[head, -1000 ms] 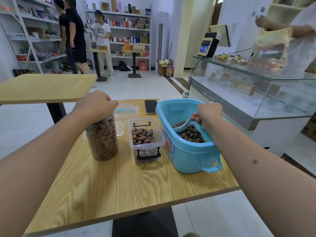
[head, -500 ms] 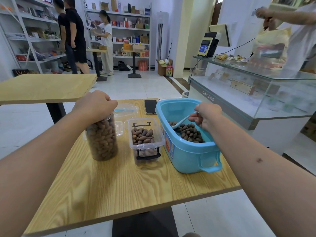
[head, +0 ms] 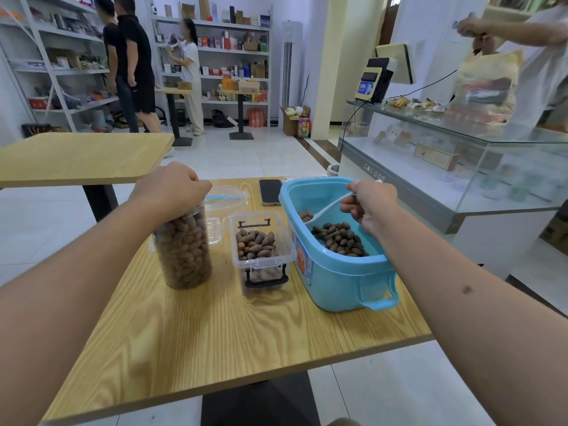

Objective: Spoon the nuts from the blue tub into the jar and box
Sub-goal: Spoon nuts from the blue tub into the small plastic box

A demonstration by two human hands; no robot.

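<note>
A blue tub (head: 338,281) stands on the right of the wooden table (head: 233,339), with brown nuts (head: 339,239) heaped in its near half. My right hand (head: 368,204) holds a white spoon (head: 322,212) over the tub; the bowl carries a few nuts near the tub's left wall. My left hand (head: 170,189) grips the top of a clear jar (head: 184,253) that is nearly full of nuts. Between jar and tub sits a clear box (head: 261,250) with black latches, partly filled with nuts.
A clear lid (head: 226,196) with a blue strip and a phone (head: 270,192) lie behind the box. A second wooden table (head: 80,156) stands to the left, a glass counter (head: 461,167) to the right. People stand by the shelves and behind the counter.
My right hand has lifted the spoon out of the nut heap and swung its bowl left with a few nuts on it. My left hand stays on the jar.
</note>
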